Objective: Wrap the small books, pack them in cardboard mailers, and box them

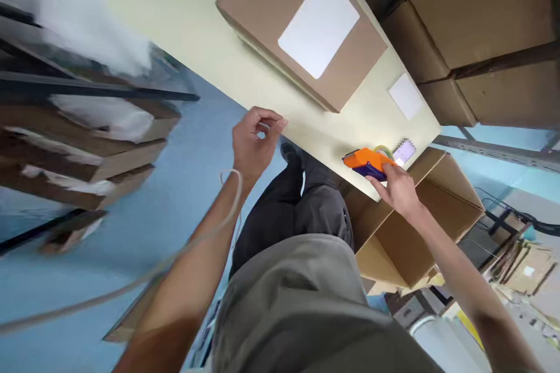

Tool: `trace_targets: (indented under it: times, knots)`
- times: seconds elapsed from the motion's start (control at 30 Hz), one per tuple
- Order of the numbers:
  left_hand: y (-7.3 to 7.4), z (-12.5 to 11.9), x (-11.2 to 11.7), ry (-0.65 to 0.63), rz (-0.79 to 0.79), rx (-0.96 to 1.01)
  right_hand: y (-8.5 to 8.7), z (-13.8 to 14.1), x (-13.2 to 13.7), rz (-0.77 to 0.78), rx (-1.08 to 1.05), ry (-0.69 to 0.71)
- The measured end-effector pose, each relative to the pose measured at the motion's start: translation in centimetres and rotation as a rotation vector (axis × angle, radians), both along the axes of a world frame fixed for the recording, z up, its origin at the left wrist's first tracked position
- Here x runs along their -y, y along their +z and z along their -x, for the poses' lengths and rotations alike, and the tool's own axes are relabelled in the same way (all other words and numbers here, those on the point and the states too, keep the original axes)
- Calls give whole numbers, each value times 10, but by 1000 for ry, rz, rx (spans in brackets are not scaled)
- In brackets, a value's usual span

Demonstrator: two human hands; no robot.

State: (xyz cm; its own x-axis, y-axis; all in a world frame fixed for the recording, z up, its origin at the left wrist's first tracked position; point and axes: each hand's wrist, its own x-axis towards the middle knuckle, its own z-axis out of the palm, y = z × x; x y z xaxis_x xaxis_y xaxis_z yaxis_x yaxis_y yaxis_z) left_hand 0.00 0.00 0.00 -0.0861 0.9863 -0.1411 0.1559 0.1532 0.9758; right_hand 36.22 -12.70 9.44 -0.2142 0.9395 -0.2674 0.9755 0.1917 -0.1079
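Observation:
My right hand rests its fingers on an orange and purple tape dispenser that lies at the near edge of the cream table. My left hand hovers by the same table edge with fingers curled in a loose pinch; I cannot make out anything in it. A white cord loops round my left wrist. A sealed brown carton with a white label lies on the table beyond both hands.
An open empty cardboard box stands under the table edge by my right arm. Stacked cartons fill the upper right. Shelves with flat cardboard stand at left on the blue floor. A small white label lies on the table.

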Motion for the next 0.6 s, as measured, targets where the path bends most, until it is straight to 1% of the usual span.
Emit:
trace_targets:
  times: [0.13,0.3,0.4,0.47,0.53,0.6]
  knots:
    - [-24,-9,-6,-15,19,31,-28,9,7,-144,70,-74]
    - [-47,-23,-22,72,-37,85,-65,33,14,-360,125,-153]
    - [-58,-30,-31,113,-81,130,-83,48,15,-405,132,-224]
    - [-65,-34,-36,134,-121,116,-93,56,14,-410,125,-252]
    - [-71,-37,-39,148,-161,88,-102,60,12,-415,121,-271]
    - [-75,-39,-42,154,-162,107,-109,61,11,-425,119,-292]
